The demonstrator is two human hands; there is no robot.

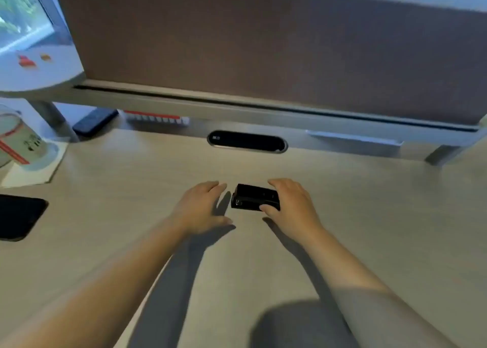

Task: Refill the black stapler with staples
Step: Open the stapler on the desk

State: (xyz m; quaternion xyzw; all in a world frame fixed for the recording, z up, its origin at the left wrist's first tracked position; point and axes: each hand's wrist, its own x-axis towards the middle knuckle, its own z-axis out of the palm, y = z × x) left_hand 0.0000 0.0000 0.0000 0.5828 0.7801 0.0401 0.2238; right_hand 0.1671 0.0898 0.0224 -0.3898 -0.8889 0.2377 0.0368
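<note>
A small black stapler [253, 196] lies on the light wooden desk [369, 215], near the middle. My right hand [291, 206] wraps its right end, thumb at the near side and fingers over the far side. My left hand [201, 206] hovers just left of the stapler, fingers spread, a small gap between fingertips and the stapler's front. No staples are in view near the hands.
A black oval cable port [247, 141] sits behind the stapler under a brown partition [263, 44]. At the left are a black pad [18, 215], a cup [18, 142] on a napkin, a dark phone [95, 122] and a red-and-white strip [155, 117].
</note>
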